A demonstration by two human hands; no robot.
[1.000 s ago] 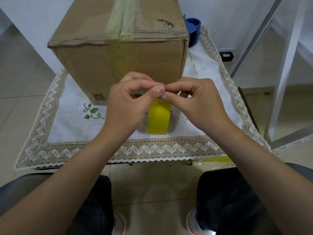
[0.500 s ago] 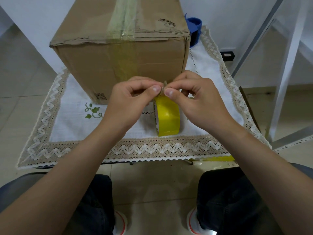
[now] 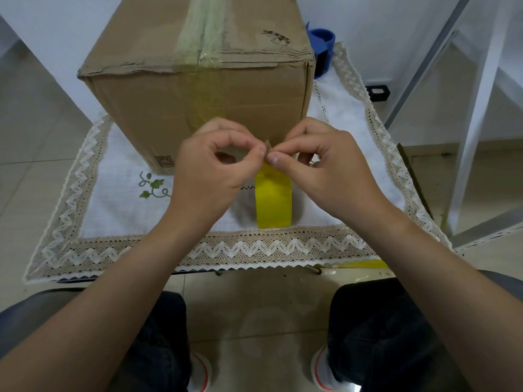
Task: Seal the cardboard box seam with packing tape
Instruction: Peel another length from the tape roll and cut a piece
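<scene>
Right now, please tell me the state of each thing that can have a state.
cardboard box: closed, yellowish tape over top seam and down front.
tape roll: upright on the cloth, free end lifted.
left hand: pinching the tape end.
right hand: pinching the tape end.
blue dispenser: behind box, untouched.

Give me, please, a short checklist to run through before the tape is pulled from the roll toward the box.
1. Tape end pinched by left hand and right hand: ok.
2. Yellow tape roll upright on the cloth: ok.
3. Cardboard box squarely on the cloth: ok.
4. Top seam already carries tape: ok.
5. Free tape end unwrinkled: cannot tell.
6. Blue dispenser within reach: cannot tell.
</scene>
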